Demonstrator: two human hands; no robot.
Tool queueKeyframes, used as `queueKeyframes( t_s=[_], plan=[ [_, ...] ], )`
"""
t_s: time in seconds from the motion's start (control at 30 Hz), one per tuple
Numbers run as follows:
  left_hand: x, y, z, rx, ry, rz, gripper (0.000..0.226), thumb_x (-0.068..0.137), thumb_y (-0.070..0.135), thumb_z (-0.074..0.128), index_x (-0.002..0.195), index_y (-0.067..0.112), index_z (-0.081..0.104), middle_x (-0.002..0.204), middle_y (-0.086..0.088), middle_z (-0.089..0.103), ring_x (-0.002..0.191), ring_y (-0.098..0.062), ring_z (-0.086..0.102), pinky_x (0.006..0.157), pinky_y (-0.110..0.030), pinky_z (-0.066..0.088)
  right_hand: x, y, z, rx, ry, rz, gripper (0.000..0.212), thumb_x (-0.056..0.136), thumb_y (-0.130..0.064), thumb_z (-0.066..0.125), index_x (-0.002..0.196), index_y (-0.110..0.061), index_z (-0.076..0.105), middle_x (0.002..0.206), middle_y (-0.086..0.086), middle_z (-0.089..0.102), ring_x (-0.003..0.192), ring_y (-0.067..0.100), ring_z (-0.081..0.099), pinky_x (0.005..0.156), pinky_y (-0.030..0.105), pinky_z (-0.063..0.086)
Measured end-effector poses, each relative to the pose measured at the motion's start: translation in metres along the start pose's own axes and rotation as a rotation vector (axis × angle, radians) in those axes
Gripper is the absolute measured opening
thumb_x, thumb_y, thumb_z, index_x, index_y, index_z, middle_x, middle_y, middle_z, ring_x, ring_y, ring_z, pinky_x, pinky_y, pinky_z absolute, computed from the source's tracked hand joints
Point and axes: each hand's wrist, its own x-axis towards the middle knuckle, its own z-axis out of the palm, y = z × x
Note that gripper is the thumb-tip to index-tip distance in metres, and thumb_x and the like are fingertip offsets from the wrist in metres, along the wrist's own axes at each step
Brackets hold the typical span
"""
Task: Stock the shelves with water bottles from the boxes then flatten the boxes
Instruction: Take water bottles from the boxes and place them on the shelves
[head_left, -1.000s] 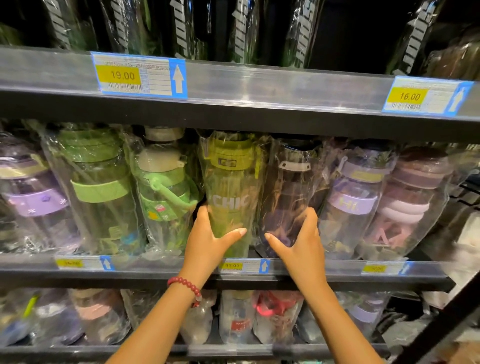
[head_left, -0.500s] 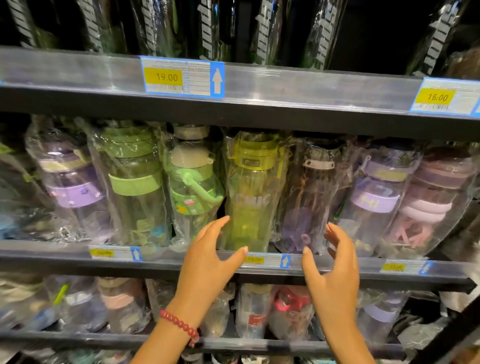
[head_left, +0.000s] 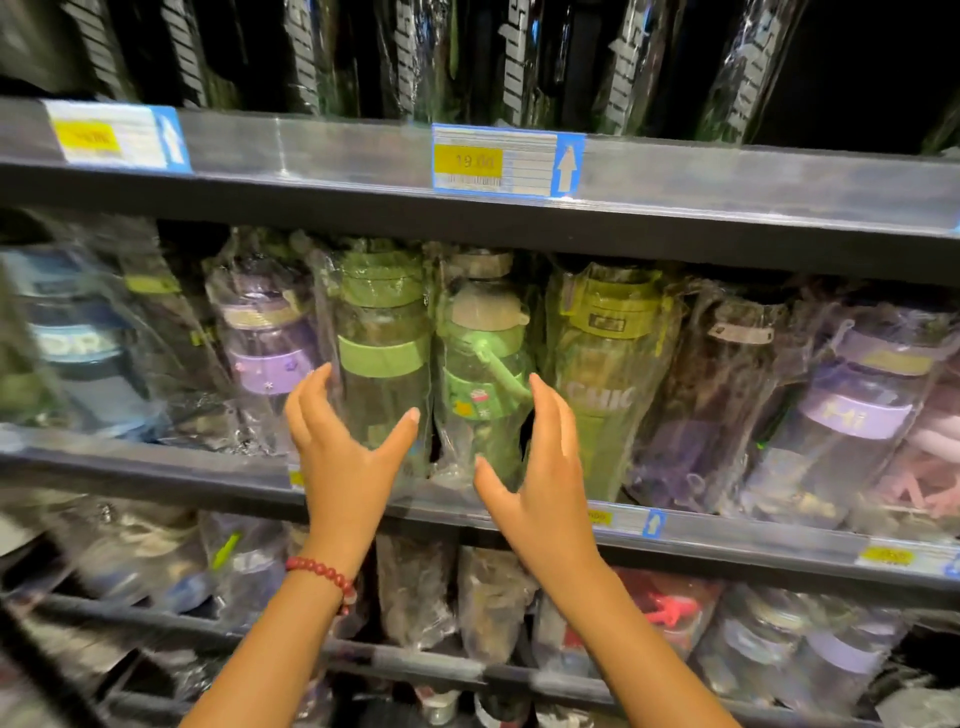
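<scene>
Plastic-wrapped water bottles stand in a row on the middle shelf (head_left: 156, 467). My left hand (head_left: 343, 447) is open, its fingers at the left side of a clear bottle with a green band (head_left: 382, 358) and its thumb across the front. My right hand (head_left: 540, 467) is open too, fingers up along the right side of a green bottle with a beige cap (head_left: 480, 364), thumb pointing left. Both bottles stand between my hands. A yellow-green bottle (head_left: 608, 364) stands just right of my right hand. No boxes are in view.
More wrapped bottles fill the row: purple ones (head_left: 265, 338) to the left and right, a blue one (head_left: 72, 343) far left. Dark bottles (head_left: 514, 57) line the top shelf above a 19.00 price tag (head_left: 493, 161). A lower shelf (head_left: 467, 670) holds more bottles.
Both hands have left the yellow-green and dark bottles and shifted left along the shelf to the two green bottles. The view has panned left with them.
</scene>
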Motion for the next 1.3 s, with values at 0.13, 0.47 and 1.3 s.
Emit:
queueKeyframes(
  t_s=[0.13, 0.47, 1.3],
  plan=[
    [0.014, -0.006, -0.002, 0.052, -0.082, -0.003, 0.096, 0.070, 0.038, 0.079, 0.145, 0.014, 0.022, 0.147, -0.007, 0.027, 0.137, -0.021, 0.025, 0.112, -0.036, 0.026, 0.015, -0.009, 0.013, -0.090, 0.010, 0.024, 0.096, 0.084, -0.029, 0.067, 0.150, -0.012, -0.001, 0.153, 0.015, 0.009, 0.142, 0.023, 0.005, 0.112, 0.031, 0.014],
    [0.029, -0.024, 0.002, 0.034, -0.218, -0.011, 0.116, 0.062, 0.043, 0.084, 0.148, 0.015, 0.011, 0.151, -0.006, 0.031, 0.135, -0.022, 0.035, 0.104, -0.036, 0.039, 0.030, -0.005, 0.032, -0.282, 0.079, 0.055, 0.088, 0.086, -0.020, 0.067, 0.148, 0.000, 0.009, 0.144, 0.023, 0.025, 0.134, 0.038, 0.023, 0.111, 0.041, 0.022],
    [0.034, -0.032, -0.002, -0.042, -0.189, -0.076, 0.090, 0.062, 0.022, 0.088, 0.133, 0.013, 0.033, 0.123, 0.007, 0.043, 0.113, -0.008, 0.043, 0.091, -0.016, 0.034, 0.028, 0.013, 0.041, -0.394, 0.235, -0.055, 0.086, 0.075, -0.024, 0.077, 0.142, -0.006, 0.025, 0.126, 0.023, 0.045, 0.112, 0.038, 0.044, 0.081, 0.044, 0.051]
  ],
)
